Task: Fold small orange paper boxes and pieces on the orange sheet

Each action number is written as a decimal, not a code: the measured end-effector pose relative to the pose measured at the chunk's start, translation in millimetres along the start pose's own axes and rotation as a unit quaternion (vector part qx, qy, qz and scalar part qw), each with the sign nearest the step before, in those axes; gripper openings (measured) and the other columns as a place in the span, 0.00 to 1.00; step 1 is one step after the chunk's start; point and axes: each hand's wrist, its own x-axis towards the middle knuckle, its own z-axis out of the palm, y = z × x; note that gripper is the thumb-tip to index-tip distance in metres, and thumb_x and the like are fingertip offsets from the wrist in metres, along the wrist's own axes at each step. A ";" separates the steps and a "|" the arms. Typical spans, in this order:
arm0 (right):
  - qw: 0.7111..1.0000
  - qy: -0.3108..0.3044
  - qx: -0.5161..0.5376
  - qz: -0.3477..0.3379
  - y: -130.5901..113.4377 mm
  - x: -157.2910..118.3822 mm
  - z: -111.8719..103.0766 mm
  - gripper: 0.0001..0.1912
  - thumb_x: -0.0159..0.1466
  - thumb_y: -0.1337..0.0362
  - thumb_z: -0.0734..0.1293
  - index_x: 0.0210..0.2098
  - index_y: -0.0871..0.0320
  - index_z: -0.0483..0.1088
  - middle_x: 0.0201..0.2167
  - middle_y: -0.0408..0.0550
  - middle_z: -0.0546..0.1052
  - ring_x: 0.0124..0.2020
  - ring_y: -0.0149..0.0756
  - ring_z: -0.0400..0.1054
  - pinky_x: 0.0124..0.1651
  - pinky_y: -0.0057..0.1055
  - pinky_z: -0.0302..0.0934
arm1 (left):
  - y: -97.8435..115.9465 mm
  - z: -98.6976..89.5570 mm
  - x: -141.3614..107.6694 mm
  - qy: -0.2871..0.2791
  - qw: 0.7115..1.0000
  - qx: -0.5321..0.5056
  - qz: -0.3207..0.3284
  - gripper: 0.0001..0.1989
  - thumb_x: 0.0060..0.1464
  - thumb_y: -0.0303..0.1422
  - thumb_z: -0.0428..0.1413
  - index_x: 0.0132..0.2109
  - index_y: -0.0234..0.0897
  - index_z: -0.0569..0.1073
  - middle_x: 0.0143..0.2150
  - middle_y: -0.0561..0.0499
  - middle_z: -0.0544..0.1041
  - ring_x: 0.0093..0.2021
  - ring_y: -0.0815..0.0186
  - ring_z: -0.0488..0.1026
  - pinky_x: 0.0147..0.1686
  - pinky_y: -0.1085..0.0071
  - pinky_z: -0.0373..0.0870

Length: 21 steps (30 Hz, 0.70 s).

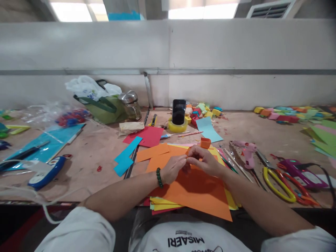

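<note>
Over a stack of coloured paper sheets, my left hand (173, 169) and my right hand (204, 159) meet with their fingers pinched together. Between the fingertips a small orange paper piece (188, 151) shows, mostly covered by the fingers. Beneath both hands lies a large orange sheet (203, 190), on top of yellow, red and green ones. A little folded orange paper box (205, 142) sits just beyond my right hand. Orange paper strips (153, 152) lie to the left of the hands, and blue strips (127, 155) are farther left.
Scissors with yellow handles (278, 184), a pink glue gun (248, 152) and a purple power strip (301, 173) lie on the right. Behind stand a phone (179, 111) in a yellow tape roll (177, 125), coloured paper cubes (201, 111), a glass jar (131, 106) and a green bag (105, 110).
</note>
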 end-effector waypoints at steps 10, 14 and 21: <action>0.956 0.060 -0.228 -0.173 13.9 -8.2 10.2 0.04 0.66 0.64 0.65 0.34 0.56 0.67 0.20 0.39 0.72 0.19 0.28 0.63 0.23 0.25 0.53 | -2.1 -1.0 5.4 0.021 0.991 -0.088 -0.097 0.34 0.48 0.64 0.48 0.25 0.34 0.69 0.17 0.53 0.68 0.17 0.71 0.65 0.18 0.74 0.63; 0.947 0.066 -0.224 -0.221 15.3 -10.4 1.2 0.05 0.67 0.61 0.62 0.36 0.55 0.66 0.20 0.42 0.72 0.19 0.31 0.64 0.22 0.28 0.56 | 1.5 0.3 4.0 0.018 0.997 -0.002 -0.071 0.32 0.53 0.61 0.44 0.22 0.36 0.65 0.13 0.57 0.62 0.14 0.74 0.58 0.17 0.76 0.56; 0.928 0.153 -0.258 -0.220 5.5 -12.3 -4.8 0.05 0.67 0.66 0.59 0.40 0.54 0.66 0.27 0.46 0.77 0.24 0.34 0.71 0.27 0.30 0.63 | -1.2 4.5 2.5 0.015 0.972 0.226 0.062 0.26 0.61 0.47 0.43 0.19 0.38 0.56 0.16 0.55 0.60 0.19 0.72 0.56 0.22 0.73 0.51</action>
